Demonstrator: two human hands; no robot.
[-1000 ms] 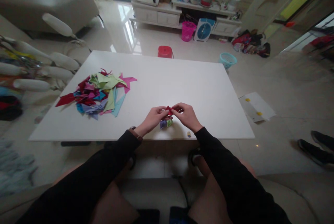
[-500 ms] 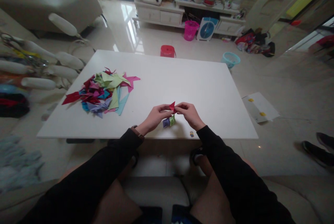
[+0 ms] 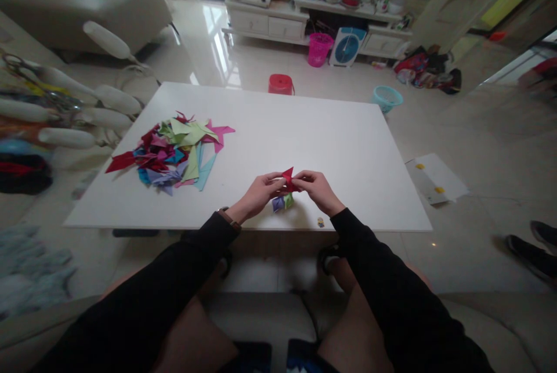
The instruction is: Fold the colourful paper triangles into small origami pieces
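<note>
Both my hands meet over the near middle of the white table (image 3: 339, 129). My left hand (image 3: 260, 192) and my right hand (image 3: 317, 189) each pinch one side of a small folded red paper piece (image 3: 288, 177), held just above the tabletop. Directly under it lie two small folded pieces, one purple and one green (image 3: 282, 203). A heap of folded coloured paper shapes (image 3: 172, 149) sits on the left part of the table, well away from my hands.
A tiny sticker (image 3: 321, 222) lies near the table's front edge. On the floor beyond stand a red bucket (image 3: 281, 84), a teal basket (image 3: 387, 98) and a pink basket (image 3: 319, 49). White sheets (image 3: 436, 178) lie on the floor to the right; someone's dark shoes (image 3: 531, 248) are farther right.
The red piece has turned in my fingers, its point now sticking up. My hands stay in the same spot; the camera view shifted slightly.
</note>
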